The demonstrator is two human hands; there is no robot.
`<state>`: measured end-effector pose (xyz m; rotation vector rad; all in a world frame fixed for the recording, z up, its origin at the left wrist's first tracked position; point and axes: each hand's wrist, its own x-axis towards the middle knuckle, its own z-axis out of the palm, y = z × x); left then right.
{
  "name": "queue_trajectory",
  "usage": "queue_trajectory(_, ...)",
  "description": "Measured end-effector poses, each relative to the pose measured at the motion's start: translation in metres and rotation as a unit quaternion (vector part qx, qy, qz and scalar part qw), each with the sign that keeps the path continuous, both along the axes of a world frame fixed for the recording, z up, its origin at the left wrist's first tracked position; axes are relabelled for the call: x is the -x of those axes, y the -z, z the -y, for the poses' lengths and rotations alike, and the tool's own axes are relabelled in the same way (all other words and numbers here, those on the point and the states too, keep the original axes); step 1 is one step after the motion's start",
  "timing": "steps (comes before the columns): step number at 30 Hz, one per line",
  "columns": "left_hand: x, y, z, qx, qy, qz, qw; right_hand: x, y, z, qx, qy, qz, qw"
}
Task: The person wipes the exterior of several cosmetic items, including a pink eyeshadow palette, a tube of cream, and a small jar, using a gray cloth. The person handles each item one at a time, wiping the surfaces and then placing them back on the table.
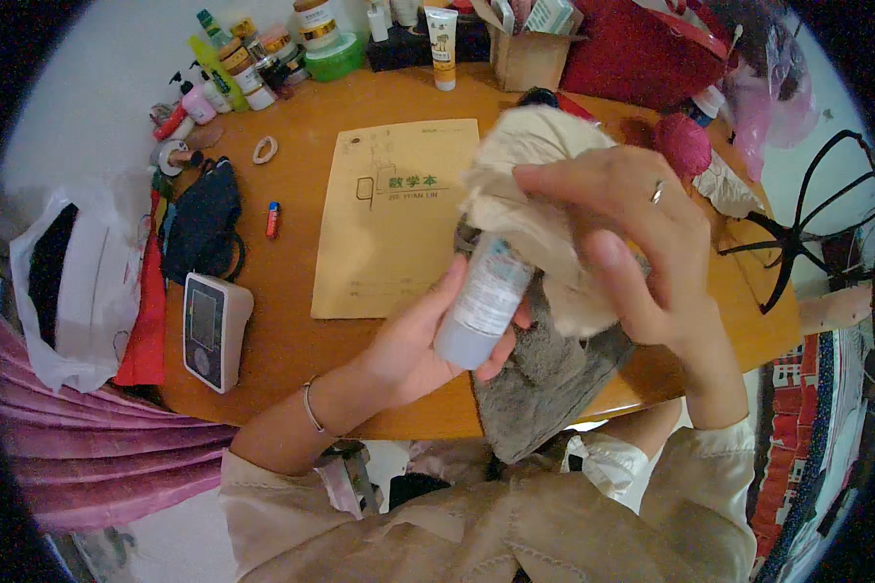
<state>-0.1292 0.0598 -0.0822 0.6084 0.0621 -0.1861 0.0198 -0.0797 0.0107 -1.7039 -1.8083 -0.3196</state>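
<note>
My left hand [423,335] is closed around a pale grey-white cylindrical bottle [485,306] bearing small writing, tilted with its upper end to the right. A crumpled cream cloth [539,146] covers the upper end of the bottle. My right hand [627,233] has its thumb and fingers at this cloth, slightly blurred, and wears a ring; how firmly it grips is hard to see. A grey-brown towel [554,379] lies beneath the bottle and cloth and hangs over the table's front edge. Behind my left hand lies a tan exercise book [379,248] on the wooden table.
A blood pressure monitor [215,331], dark fabric item [204,218], small glue stick [272,220] and white plastic bag [87,291] are at left. Bottles, a cream tube [442,51] and a cardboard box [529,58] line the back. Pink yarn [683,144] and a black pronged rack [795,237] stand right.
</note>
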Motion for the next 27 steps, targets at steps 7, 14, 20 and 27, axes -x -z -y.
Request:
queue_trajectory(7,0.01,-0.001,0.008,-0.16,0.008,-0.032,0.987,0.004,0.027,-0.021,-0.065,0.022,0.174,0.982)
queue_trajectory(14,0.013,0.005,0.007,-0.15,-0.1,-0.014,0.983,0.041,0.043,-0.032,-0.085,0.039,0.201,0.975)
queue_trajectory(20,0.011,-0.008,0.019,-0.161,-0.173,-0.015,0.972,0.025,0.028,-0.041,0.039,-0.017,0.161,0.986)
queue_trajectory(27,0.017,-0.009,0.001,-0.216,-0.05,-0.033,0.975,0.016,0.007,-0.041,-0.01,0.027,0.201,0.979)
